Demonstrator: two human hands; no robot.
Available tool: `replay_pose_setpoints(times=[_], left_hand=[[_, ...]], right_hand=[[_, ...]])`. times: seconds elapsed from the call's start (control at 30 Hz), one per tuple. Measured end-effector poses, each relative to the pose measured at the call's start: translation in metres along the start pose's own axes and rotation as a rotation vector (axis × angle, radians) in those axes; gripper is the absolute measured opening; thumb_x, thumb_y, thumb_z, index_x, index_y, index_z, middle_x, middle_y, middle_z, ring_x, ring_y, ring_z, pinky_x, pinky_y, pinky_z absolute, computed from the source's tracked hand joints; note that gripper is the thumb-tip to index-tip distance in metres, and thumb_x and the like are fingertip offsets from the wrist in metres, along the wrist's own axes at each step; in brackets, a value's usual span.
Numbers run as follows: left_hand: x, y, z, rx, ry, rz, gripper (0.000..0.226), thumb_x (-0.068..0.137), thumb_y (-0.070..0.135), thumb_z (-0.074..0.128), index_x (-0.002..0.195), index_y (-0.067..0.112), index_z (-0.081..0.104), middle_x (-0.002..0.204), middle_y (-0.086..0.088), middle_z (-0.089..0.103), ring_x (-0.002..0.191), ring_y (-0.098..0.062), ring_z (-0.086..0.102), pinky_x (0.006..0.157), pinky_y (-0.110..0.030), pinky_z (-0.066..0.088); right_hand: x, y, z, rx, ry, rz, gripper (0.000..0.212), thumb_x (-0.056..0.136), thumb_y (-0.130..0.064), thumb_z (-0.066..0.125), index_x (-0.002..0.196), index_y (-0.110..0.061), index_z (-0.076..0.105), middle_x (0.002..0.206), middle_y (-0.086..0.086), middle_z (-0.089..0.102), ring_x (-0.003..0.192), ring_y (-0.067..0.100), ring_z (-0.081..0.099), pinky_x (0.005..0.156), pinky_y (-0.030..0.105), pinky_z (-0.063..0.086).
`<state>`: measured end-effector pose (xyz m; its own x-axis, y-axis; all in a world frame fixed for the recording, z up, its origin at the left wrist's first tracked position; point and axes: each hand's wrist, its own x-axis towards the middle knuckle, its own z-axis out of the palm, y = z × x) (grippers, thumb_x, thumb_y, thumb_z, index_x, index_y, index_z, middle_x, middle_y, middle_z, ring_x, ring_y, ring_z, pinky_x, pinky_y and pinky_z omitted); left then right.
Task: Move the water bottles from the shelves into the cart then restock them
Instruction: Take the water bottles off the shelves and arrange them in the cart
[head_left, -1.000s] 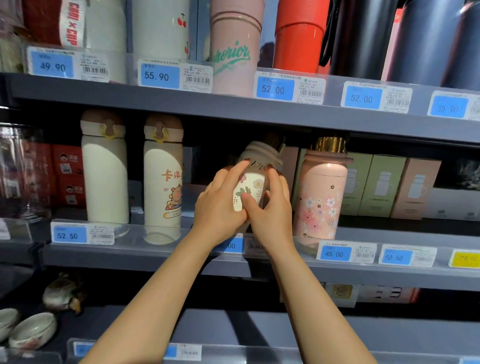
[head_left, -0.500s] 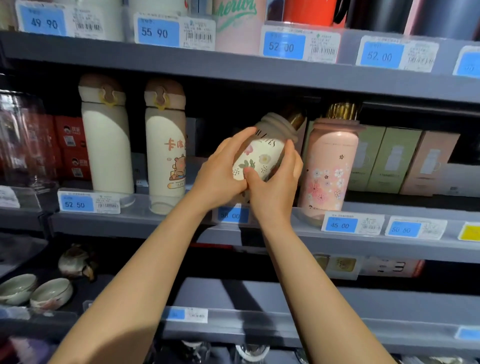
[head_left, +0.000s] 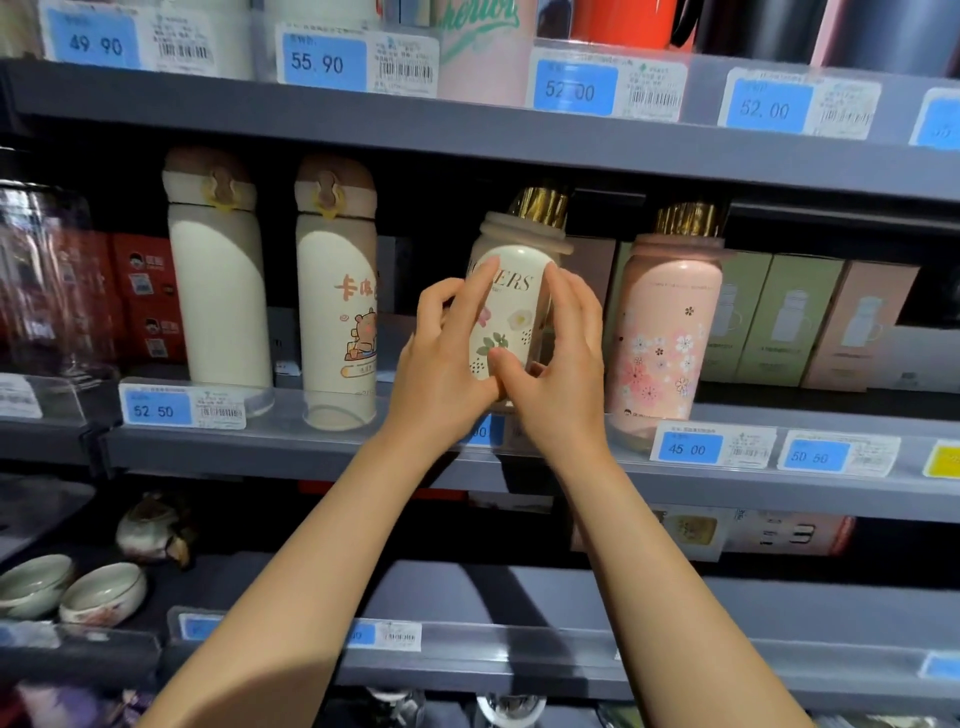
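A cream flowered bottle (head_left: 511, 304) with a gold cap stands nearly upright on the middle shelf (head_left: 322, 449). My left hand (head_left: 441, 364) holds its left side with fingers on the front. My right hand (head_left: 563, 374) holds its right side, thumb across the lower front. A pink blossom bottle (head_left: 665, 332) with a gold cap stands just to the right. Two tall cream flasks stand to the left, a plain flask (head_left: 221, 291) and a bear-print flask (head_left: 337, 301). No cart is in view.
Green and pink boxes (head_left: 789, 322) line the shelf back at right, red boxes (head_left: 143, 291) at left. The top shelf (head_left: 467, 130) carries more bottles and price tags. Bowls (head_left: 101, 592) sit on the lower shelf at left. A glass jar (head_left: 47, 280) stands far left.
The flowered bottle, tilted to the right half a second ago, now stands nearly upright between my hands. My view has dropped slightly.
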<state>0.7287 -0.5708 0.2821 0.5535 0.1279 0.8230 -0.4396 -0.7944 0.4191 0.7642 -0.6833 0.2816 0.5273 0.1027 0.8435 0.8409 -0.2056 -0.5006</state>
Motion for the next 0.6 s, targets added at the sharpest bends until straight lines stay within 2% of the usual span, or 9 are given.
replay_pose_setpoints(times=[0.03, 0.1, 0.17, 0.2, 0.3, 0.37, 0.4, 0.53, 0.6], left_hand=[[-0.001, 0.000, -0.001, 0.009, 0.010, 0.006, 0.083, 0.079, 0.017, 0.072, 0.149, 0.027, 0.026, 0.137, -0.002, 0.033, 0.113, -0.008, 0.046, 0.089, -0.033, 0.048], [-0.004, -0.002, -0.003, 0.012, 0.017, -0.003, 0.085, 0.078, 0.019, 0.073, 0.149, 0.026, 0.026, 0.137, -0.003, 0.033, 0.116, -0.011, 0.046, 0.091, -0.037, 0.050], [-0.005, -0.004, -0.005, 0.009, 0.019, -0.028, 0.087, 0.077, 0.021, 0.075, 0.149, 0.026, 0.025, 0.138, 0.000, 0.033, 0.117, -0.009, 0.044, 0.090, -0.033, 0.049], [-0.006, -0.006, -0.007, 0.003, 0.022, -0.039, 0.088, 0.077, 0.022, 0.075, 0.149, 0.026, 0.025, 0.138, 0.000, 0.032, 0.118, -0.008, 0.043, 0.090, -0.031, 0.048], [-0.009, -0.010, -0.008, -0.006, 0.029, -0.050, 0.090, 0.075, 0.021, 0.077, 0.149, 0.026, 0.026, 0.139, 0.001, 0.032, 0.118, -0.002, 0.039, 0.087, -0.013, 0.042], [-0.010, -0.013, -0.008, -0.009, 0.026, -0.024, 0.090, 0.076, 0.019, 0.077, 0.149, 0.025, 0.026, 0.141, 0.001, 0.032, 0.116, 0.007, 0.033, 0.082, 0.000, 0.036], [-0.010, -0.014, -0.008, -0.010, 0.023, -0.015, 0.090, 0.076, 0.019, 0.077, 0.149, 0.025, 0.025, 0.141, 0.002, 0.031, 0.115, 0.009, 0.031, 0.081, 0.003, 0.034], [-0.010, -0.015, -0.010, -0.001, -0.007, 0.002, 0.092, 0.078, 0.021, 0.076, 0.150, 0.029, 0.020, 0.143, 0.003, 0.029, 0.118, 0.010, 0.029, 0.086, -0.003, 0.032], [-0.011, -0.016, -0.013, 0.013, -0.039, 0.007, 0.092, 0.079, 0.022, 0.075, 0.150, 0.032, 0.018, 0.144, 0.005, 0.027, 0.119, 0.009, 0.029, 0.087, -0.006, 0.035]], right_hand=[[0.001, 0.001, -0.002, 0.014, -0.024, -0.005, 0.077, 0.078, -0.002, 0.069, 0.145, -0.014, 0.033, 0.146, 0.000, 0.029, 0.129, -0.001, 0.030, 0.095, 0.038, 0.050], [0.004, 0.004, -0.005, 0.010, -0.069, -0.018, 0.078, 0.078, -0.003, 0.070, 0.146, -0.013, 0.034, 0.147, 0.001, 0.030, 0.132, 0.002, 0.030, 0.103, 0.032, 0.044], [0.007, 0.006, -0.006, -0.005, -0.109, -0.032, 0.078, 0.078, -0.004, 0.071, 0.146, -0.012, 0.033, 0.148, 0.002, 0.029, 0.132, 0.001, 0.030, 0.106, 0.021, 0.038], [0.008, 0.006, -0.006, -0.005, -0.132, -0.031, 0.079, 0.079, -0.005, 0.072, 0.147, -0.013, 0.032, 0.148, 0.001, 0.029, 0.131, -0.001, 0.030, 0.105, 0.022, 0.040], [0.011, 0.004, -0.005, 0.001, -0.186, -0.016, 0.080, 0.080, -0.006, 0.071, 0.148, -0.018, 0.031, 0.148, -0.006, 0.026, 0.130, -0.003, 0.029, 0.097, 0.039, 0.050], [0.011, 0.005, -0.004, 0.004, -0.192, -0.013, 0.080, 0.081, -0.006, 0.071, 0.148, -0.019, 0.030, 0.149, -0.008, 0.025, 0.130, -0.004, 0.030, 0.096, 0.041, 0.050], [0.011, 0.005, -0.004, 0.003, -0.191, -0.014, 0.080, 0.081, -0.006, 0.071, 0.148, -0.020, 0.030, 0.149, -0.008, 0.025, 0.130, -0.005, 0.030, 0.095, 0.040, 0.051], [0.010, 0.005, -0.005, -0.026, -0.185, -0.019, 0.079, 0.082, -0.008, 0.070, 0.149, -0.021, 0.029, 0.150, -0.008, 0.025, 0.127, -0.008, 0.032, 0.083, 0.028, 0.055], [0.009, 0.004, -0.006, -0.047, -0.185, -0.030, 0.079, 0.083, -0.009, 0.070, 0.149, -0.020, 0.029, 0.150, -0.006, 0.026, 0.128, -0.004, 0.034, 0.084, 0.021, 0.053]])
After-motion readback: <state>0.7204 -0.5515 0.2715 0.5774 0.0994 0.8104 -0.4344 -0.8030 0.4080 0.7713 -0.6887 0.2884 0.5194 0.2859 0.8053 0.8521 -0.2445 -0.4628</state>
